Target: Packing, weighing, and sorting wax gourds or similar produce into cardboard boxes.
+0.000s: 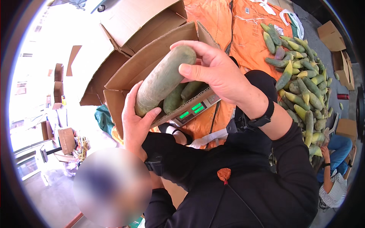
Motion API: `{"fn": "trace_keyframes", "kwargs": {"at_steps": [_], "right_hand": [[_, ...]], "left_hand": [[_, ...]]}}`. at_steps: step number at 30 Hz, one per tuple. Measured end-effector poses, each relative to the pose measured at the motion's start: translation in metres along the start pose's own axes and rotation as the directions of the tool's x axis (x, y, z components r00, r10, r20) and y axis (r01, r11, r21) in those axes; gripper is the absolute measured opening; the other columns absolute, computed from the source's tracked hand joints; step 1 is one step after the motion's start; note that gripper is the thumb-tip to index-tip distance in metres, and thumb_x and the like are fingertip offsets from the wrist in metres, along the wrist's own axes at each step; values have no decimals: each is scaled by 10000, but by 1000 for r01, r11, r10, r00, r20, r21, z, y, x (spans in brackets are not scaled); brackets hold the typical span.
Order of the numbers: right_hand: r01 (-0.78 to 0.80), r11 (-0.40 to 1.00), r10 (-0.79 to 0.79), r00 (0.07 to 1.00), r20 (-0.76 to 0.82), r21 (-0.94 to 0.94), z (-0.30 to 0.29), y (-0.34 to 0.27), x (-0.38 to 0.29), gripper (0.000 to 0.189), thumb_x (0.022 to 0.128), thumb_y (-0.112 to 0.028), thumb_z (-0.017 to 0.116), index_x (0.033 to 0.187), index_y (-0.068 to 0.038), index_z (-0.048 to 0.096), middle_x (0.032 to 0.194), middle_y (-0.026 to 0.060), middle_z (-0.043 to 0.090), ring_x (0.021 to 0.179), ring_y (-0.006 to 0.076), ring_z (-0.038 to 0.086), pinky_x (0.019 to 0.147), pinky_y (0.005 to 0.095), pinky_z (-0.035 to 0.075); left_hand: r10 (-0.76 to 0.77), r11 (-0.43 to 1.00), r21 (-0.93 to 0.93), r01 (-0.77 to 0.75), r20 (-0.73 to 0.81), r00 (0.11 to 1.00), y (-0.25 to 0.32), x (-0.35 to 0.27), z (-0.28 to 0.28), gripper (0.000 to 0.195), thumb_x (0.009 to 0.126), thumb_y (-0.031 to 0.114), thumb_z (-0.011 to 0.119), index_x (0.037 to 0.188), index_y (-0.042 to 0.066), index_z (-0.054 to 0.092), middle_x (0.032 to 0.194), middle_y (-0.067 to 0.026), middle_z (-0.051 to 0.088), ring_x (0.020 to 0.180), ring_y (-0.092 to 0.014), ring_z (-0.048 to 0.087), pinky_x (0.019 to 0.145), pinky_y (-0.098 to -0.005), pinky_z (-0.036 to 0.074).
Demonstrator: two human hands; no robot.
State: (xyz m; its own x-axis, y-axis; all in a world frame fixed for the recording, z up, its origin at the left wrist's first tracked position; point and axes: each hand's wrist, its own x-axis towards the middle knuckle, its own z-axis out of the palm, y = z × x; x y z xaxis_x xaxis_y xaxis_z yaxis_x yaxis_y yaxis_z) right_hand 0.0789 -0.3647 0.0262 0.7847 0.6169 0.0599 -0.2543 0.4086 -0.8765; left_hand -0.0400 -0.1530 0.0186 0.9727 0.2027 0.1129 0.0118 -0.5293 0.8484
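A large green radish (162, 81) is held at a slant over an open cardboard box (155, 54). My left hand (137, 116) grips its lower end between thumb and fingers. The fingers and thumb of my right hand (215, 68) close around its upper end. Inside the box, beneath the held one, other green radishes (174, 99) are partly visible; the rest of the contents is hidden. A digital scale (189, 112) with lit green displays shows at the box's near side, and the box appears to rest on it.
Many green radishes (308, 74) are heaped at the right, beside an orange tarpaulin (245, 37). Another open carton (142, 20) stands beyond the box. A co-worker (333, 182) sits at the lower right, one hand at the heap. A blurred patch hides the lower left.
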Motion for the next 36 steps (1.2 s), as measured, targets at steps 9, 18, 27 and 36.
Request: {"fn": "trace_keyframes", "kwargs": {"at_steps": [9, 18, 27, 36], "right_hand": [[85, 782, -264, 942, -205, -618, -63, -3, 26, 348, 885, -91, 639, 1224, -40, 578, 1125, 69, 575, 825, 69, 597, 791, 220, 479], [34, 599, -215, 969, -120, -800, -73, 3, 23, 459, 820, -172, 675, 1227, -7, 539, 1201, 175, 557, 1125, 305, 538, 954, 365, 424], [-2, 403, -178, 981, -81, -915, -67, 6, 15, 517, 813, -152, 666, 1276, -3, 491, 1299, 223, 472, 1220, 372, 456, 1029, 398, 376], [-19, 439, -136, 987, -88, -898, -67, 3, 16, 488, 825, -142, 664, 1266, -18, 498, 1280, 209, 478, 1203, 358, 475, 995, 393, 405]], "left_hand": [[-313, 907, 350, 235, 186, 931, -24, 31, -32, 574, 774, 126, 721, 1283, 12, 481, 1130, -177, 601, 1036, -291, 584, 898, -361, 453], [-412, 834, 523, 174, 382, 827, -88, 88, -40, 586, 832, 136, 682, 1364, 66, 447, 1149, -153, 601, 1058, -224, 565, 903, -331, 462], [-724, 660, 751, 8, 634, 271, -52, 138, 10, 557, 862, 331, 631, 1317, 37, 501, 1095, -148, 646, 880, -236, 647, 724, -332, 545], [-823, 564, 801, 199, 564, 61, -142, 110, 63, 911, 779, 441, 731, 1407, -45, 285, 1188, -263, 550, 983, -331, 635, 641, -409, 597]]}}
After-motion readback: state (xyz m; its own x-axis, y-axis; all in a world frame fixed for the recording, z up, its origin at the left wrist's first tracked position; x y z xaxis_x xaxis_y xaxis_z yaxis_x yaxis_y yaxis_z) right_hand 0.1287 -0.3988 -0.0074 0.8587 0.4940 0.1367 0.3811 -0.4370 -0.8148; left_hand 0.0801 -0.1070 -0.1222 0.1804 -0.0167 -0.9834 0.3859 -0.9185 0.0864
